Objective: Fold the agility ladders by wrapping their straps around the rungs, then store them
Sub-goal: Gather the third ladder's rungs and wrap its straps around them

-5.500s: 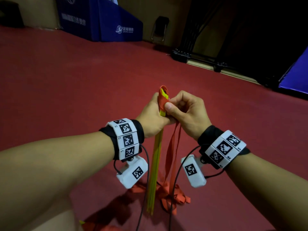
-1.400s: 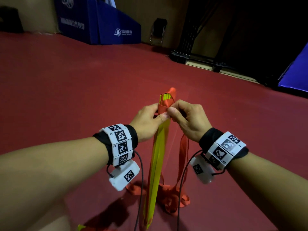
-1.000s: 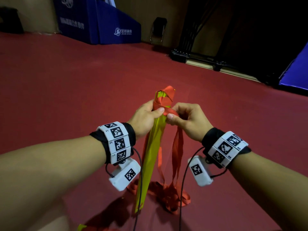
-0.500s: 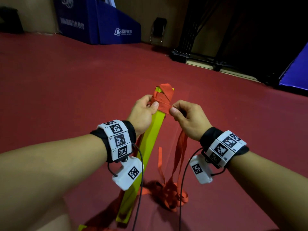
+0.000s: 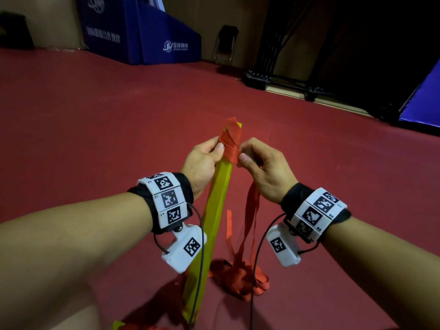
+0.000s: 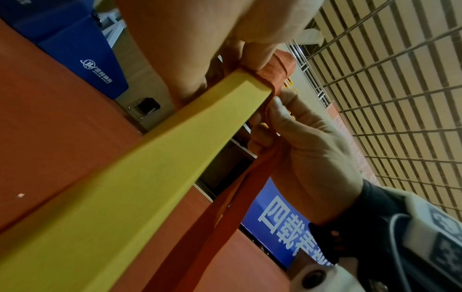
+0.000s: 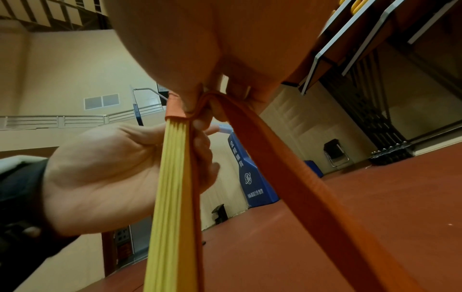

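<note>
A stack of flat yellow rungs (image 5: 215,210) stands nearly upright in front of me, its lower end near the floor. Red strap (image 5: 230,141) is wound round the stack's top end. My left hand (image 5: 206,158) grips the stack just under the wraps, thumb on the strap. My right hand (image 5: 259,163) pinches the strap beside the wraps. From it, loose strap (image 5: 250,210) hangs to a heap (image 5: 238,277) on the floor. The left wrist view shows the yellow rungs (image 6: 150,168) and my right hand (image 6: 307,150). The right wrist view shows the rungs' edges (image 7: 172,177), strap (image 7: 287,171) and left hand (image 7: 112,173).
Red sports floor (image 5: 95,127) spreads all around. Blue padded blocks (image 5: 142,39) and a folding chair (image 5: 226,44) stand by the far wall. A dark wheeled frame (image 5: 285,84) sits at the back right, with a blue mat (image 5: 423,103) at the right edge.
The rung stack has turned so its broad yellow face shows, and its lower end swung toward me. Another turn of red strap now lies round the top.
</note>
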`<state>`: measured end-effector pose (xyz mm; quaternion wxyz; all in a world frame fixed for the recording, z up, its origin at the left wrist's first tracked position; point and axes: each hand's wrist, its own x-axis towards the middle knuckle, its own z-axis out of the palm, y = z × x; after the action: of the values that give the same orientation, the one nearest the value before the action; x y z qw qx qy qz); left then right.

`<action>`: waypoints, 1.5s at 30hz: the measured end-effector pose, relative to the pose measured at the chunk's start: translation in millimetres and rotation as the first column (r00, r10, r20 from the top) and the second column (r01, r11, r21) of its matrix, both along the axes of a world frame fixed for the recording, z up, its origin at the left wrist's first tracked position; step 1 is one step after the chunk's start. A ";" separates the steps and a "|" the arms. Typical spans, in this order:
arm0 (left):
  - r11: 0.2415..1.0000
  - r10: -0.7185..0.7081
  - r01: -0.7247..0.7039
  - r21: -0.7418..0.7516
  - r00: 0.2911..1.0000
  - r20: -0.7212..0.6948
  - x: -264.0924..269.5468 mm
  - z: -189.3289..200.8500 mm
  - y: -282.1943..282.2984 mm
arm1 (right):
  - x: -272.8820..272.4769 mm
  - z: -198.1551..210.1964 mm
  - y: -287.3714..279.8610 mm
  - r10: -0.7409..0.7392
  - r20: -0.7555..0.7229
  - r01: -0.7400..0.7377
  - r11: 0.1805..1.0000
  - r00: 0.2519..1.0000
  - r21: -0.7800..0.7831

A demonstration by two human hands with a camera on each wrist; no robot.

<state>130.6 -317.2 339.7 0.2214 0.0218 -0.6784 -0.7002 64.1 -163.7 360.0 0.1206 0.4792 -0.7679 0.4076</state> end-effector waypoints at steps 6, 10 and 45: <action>0.999 0.013 -0.017 0.043 0.996 0.089 3.4 3.7 7.5 | 7.6 -4.8 -5.3 0.016 0.008 -0.016 0.999 1.000 -0.042; 0.992 -0.036 0.027 0.127 0.997 0.065 10.9 12.4 12.9 | 7.1 -7.0 -4.2 -0.049 0.025 0.050 0.996 0.998 -0.068; 0.998 0.025 -0.026 0.048 0.999 0.031 -0.2 2.8 5.5 | -15.5 -9.4 5.1 -0.129 0.015 0.128 0.989 0.992 0.072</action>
<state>130.4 -311.7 342.5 0.2195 0.0463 -0.6641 -0.7132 48.6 -158.7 350.7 0.1221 0.4289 -0.8123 0.3759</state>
